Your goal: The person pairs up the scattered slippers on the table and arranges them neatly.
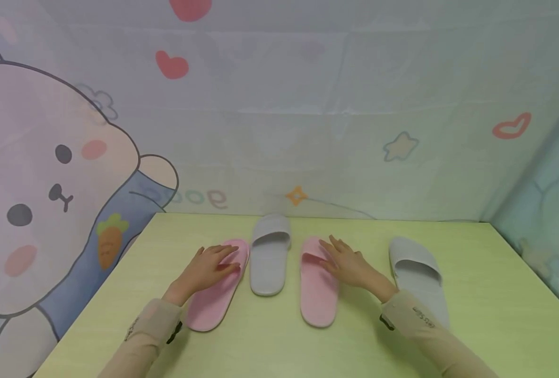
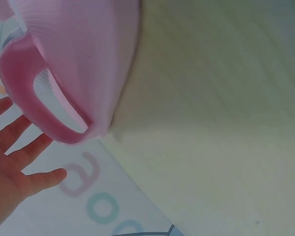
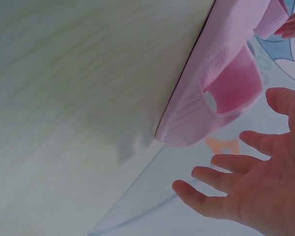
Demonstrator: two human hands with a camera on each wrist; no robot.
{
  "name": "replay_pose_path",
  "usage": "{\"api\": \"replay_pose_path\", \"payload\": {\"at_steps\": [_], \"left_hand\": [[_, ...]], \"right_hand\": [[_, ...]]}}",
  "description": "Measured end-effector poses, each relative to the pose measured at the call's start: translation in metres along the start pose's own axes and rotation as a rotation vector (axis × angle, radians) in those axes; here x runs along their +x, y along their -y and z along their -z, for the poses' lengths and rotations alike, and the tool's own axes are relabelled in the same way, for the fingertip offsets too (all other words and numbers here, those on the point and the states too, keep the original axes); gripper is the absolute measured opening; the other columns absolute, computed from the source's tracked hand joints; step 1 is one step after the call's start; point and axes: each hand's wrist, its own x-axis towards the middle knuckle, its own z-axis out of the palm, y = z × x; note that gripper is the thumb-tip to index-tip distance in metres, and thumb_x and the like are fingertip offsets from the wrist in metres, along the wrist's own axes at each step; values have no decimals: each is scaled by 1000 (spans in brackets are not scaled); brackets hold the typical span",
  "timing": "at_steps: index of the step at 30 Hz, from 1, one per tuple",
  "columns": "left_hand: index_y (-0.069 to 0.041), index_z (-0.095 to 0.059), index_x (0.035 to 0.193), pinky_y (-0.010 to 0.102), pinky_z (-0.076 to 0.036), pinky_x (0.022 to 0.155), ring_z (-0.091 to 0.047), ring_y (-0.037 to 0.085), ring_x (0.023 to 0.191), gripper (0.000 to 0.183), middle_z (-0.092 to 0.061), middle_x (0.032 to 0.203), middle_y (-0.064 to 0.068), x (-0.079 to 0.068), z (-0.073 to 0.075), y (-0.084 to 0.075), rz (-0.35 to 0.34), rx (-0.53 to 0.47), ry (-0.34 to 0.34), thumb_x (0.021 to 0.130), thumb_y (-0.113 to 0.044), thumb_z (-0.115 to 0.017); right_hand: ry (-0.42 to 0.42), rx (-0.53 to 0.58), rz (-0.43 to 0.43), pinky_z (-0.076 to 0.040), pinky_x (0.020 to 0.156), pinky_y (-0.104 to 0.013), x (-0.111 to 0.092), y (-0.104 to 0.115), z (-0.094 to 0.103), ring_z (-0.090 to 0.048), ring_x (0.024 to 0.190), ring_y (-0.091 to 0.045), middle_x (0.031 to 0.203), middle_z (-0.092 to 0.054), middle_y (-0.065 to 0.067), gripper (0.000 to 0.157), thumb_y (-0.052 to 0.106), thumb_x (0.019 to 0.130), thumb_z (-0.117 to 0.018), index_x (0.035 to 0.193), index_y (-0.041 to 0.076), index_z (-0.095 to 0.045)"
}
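Two pink slippers lie sole-down on the table, toes toward the back. Over the strap of the left pink slipper is my left hand, its fingers spread. In the left wrist view that hand has its fingertips close to the slipper's strap. My right hand reaches over the strap of the right pink slipper from its right side. The right wrist view shows this hand with fingers extended and parted, beside the pink strap. Neither hand grips anything.
Between the pink slippers stands a grey slipper, toe near the table's back edge. Another grey slipper lies at the right, partly hidden by my right sleeve. A printed cloth hangs behind the light yellow-green table.
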Motion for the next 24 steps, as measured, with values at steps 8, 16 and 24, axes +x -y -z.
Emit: {"api": "replay_pose_path", "payload": {"at_steps": [8, 16, 24], "left_hand": [[-13, -49, 128, 66, -23, 95, -46, 32, 120, 55, -49, 132, 12, -3, -2, 5, 37, -9, 46, 84, -45, -55], [-14, -45, 132, 67, -20, 96, -40, 33, 125, 58, -42, 137, 11, -3, -6, 12, 75, -26, 86, 85, -48, -52], [-16, -39, 136, 68, -18, 96, -36, 35, 128, 58, -36, 141, 13, 1, -4, 15, 82, -32, 148, 88, -48, -47]], "right_hand": [[-5, 19, 24, -24, 85, -73, 2, -6, -9, -26, 126, -51, 143, -24, -25, 56, 45, 93, -37, 140, 16, -30], [53, -31, -35, -25, 89, -70, 2, -3, -10, -27, 127, -49, 144, -24, -23, 51, 34, 94, -41, 139, 13, -32], [58, 10, -34, -23, 91, -70, 3, -3, -11, -27, 128, -47, 144, -25, -23, 51, 32, 94, -41, 139, 12, -31]]}}
